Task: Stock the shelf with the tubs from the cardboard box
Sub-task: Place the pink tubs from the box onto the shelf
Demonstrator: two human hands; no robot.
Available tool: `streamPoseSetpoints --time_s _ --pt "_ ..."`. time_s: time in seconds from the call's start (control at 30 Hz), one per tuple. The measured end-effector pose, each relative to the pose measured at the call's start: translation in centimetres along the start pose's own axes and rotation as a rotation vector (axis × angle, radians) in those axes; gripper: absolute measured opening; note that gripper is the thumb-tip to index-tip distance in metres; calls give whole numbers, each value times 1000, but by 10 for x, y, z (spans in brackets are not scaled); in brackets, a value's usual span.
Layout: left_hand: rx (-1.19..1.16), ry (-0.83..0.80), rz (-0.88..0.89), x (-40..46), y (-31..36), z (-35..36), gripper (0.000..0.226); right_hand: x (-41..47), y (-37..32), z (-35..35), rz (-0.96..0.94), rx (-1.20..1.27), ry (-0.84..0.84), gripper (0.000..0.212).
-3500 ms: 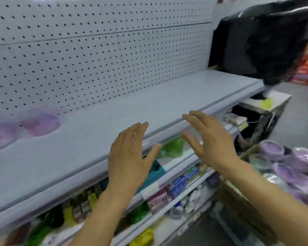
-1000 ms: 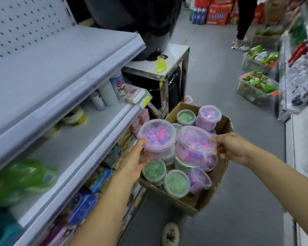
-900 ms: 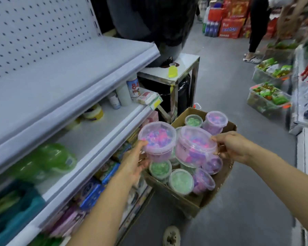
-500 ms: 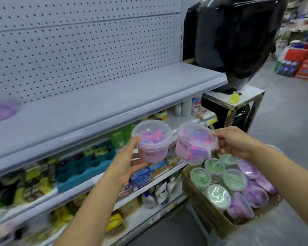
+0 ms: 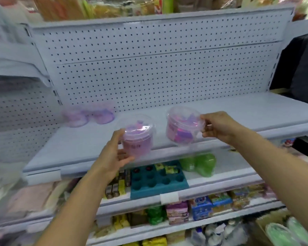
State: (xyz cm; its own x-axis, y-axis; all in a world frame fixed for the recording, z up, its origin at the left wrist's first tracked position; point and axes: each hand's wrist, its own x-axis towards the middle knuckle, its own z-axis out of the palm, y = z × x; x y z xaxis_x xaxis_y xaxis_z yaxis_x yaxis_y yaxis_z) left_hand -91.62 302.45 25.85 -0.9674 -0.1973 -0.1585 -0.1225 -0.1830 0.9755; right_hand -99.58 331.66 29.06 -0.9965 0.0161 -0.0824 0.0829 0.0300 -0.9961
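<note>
Head view: left hand (image 5: 114, 155) at centre frame wraps a clear lidded tub of pink-purple pieces (image 5: 138, 137), thumb on the near wall, fingers curled round the left side and under the base; tub upright, in front of the pale shelf's (image 5: 238, 110) front edge; right hand (image 5: 219, 126) right of centre pinches a second clear tub (image 5: 182, 125) at its right rim, thumb and fingertips closed on the lip; this tub tilts left and sits a bit higher in the frame, apart from the first; both tubs off the board, whether above it or just in front of it unclear; two more purple tubs (image 5: 90, 115) stand on the shelf at left against the perforated back panel (image 5: 149, 68), blurred, touching or nearly so; rest of that board bare; lower shelf below holds a teal holed tray (image 5: 156, 180) and green bags (image 5: 199, 164) just right of it; further down, small coloured packets (image 5: 201, 206), blurred; lower right corner shows a cardboard box (image 5: 263, 223) edge with green-lidded tubs (image 5: 284, 233) inside; dark bulky shape (image 5: 299, 68) at right edge; both forearms bare.
</note>
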Motion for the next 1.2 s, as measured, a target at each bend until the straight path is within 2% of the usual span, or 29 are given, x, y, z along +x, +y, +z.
streamPoseSetpoints --time_s 0.2,0.4,0.47,0.53,0.63,0.7,0.87,1.0,1.2 --pt "-9 117 42 53 27 -64 49 62 -17 95 18 -191 -49 12" --pt "-16 126 32 89 39 -109 50 100 -18 150 20 -399 -101 21" --pt "-25 124 17 99 42 -118 49 104 -20 159 -87 -697 -75 30" --pt "-25 123 11 107 45 -123 47 97 -23 163 -306 -1062 19 41" --pt "-35 114 5 118 47 -125 45 72 -24 174 -671 -1250 -14 50" --pt "-39 110 2 126 47 -123 46 71 -19 181 -783 -1359 -77 47" --pt "-65 115 -38 138 43 -122 54 116 -16 189 -751 -1238 -165 34" --pt "-105 156 -67 143 43 -119 60 159 -19 196 -747 -1231 -215 28" --pt "-152 190 -105 144 50 -99 51 213 -14 203 -685 -1197 -237 41"
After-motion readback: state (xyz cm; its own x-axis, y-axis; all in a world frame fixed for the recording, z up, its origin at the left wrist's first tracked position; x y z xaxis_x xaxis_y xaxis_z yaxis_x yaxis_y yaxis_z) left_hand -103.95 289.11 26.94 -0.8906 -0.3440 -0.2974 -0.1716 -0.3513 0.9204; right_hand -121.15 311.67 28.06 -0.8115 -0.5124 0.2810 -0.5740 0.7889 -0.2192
